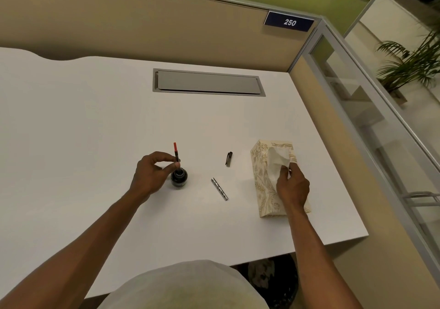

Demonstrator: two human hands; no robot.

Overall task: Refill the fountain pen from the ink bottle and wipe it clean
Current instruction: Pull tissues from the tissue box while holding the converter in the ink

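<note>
On the white desk [95,118], left hand [152,173] pinches the pen [176,152] upright, tip down in the open ink bottle [179,177]; filling looks underway. Right hand [291,185] grips a tissue [277,163] at the tissue box [262,189]; wiping and reassembly with barrel [219,189] and cap [228,159] remain.

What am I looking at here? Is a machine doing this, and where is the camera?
No machine: a person works with bare hands, filmed by one camera worn on the head, looking down at a white desk. The left hand pinches the pen's inner part, red end up, standing in the open ink bottle. The right hand pinches a tissue sticking out of a patterned tissue box. Between them lie the silver pen barrel and the dark cap.
</note>
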